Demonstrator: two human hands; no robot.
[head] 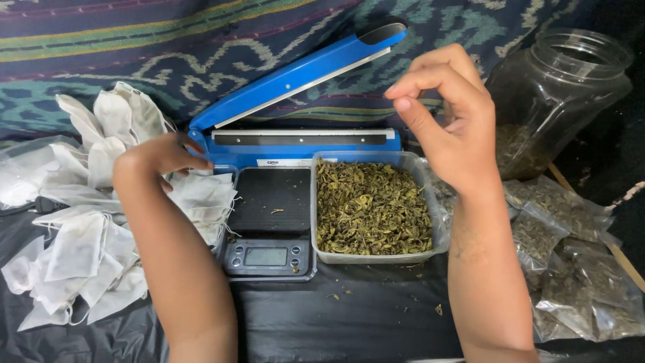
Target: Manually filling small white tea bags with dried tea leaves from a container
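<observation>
- The left hand rested on the heap of small white drawstring filter bags, which spread from nine o'clock down to seven o'clock of the scene. Its fingers were curled downward, the tips touching the bag at the heap's inner edge; whether they pinched that bag or merely pressed on it could not be told.
- The nearest bag lay directly under those fingertips, just at nine o'clock of the small black digital scale. The left hand was much the nearer to the bags; the right was well apart from them.
- The right hand was raised above the far right corner of the clear rectangular plastic tray of dried green-brown leaves. Thumb and forefinger were drawn together at the tips and the other fingers bent loosely; any leaf held between them was too small to make out.
- From those pinched fingertips the leaves lay toward seven o'clock and below. The tray's long axis ran from six to twelve o'clock, beside the scale.
- Behind both, at twelve o'clock, stood a blue lever-arm heat sealer with its arm lifted.
- At two o'clock leaned a clear wide-mouthed plastic jar; at four o'clock lay clear sealed pouches of leaves.
- A black plastic sheet covered the work surface.
</observation>
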